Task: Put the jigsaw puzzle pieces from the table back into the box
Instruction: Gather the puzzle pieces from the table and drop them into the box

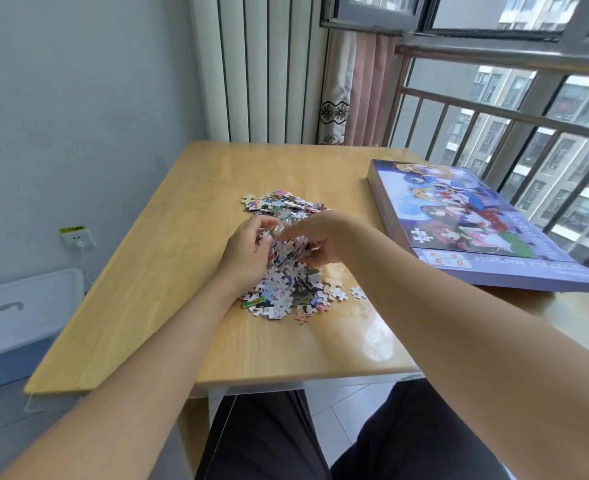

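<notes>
A heap of small colourful jigsaw pieces (286,285) lies in the middle of the wooden table (168,265). My left hand (248,247) and my right hand (315,239) face each other over the heap, fingers curled round a bunch of pieces (288,249) held between them. More pieces (279,202) lie beyond my hands, and a few strays (341,292) sit to the right. The purple puzzle box (466,223), with a cartoon picture on its lid, lies closed at the table's right side and sticks out over the edge.
A window with metal railing (515,116) runs along the right, close to the box. A white-lidded storage bin (16,317) stands on the floor at the left, below a wall socket (77,238). My legs are under the table's near edge.
</notes>
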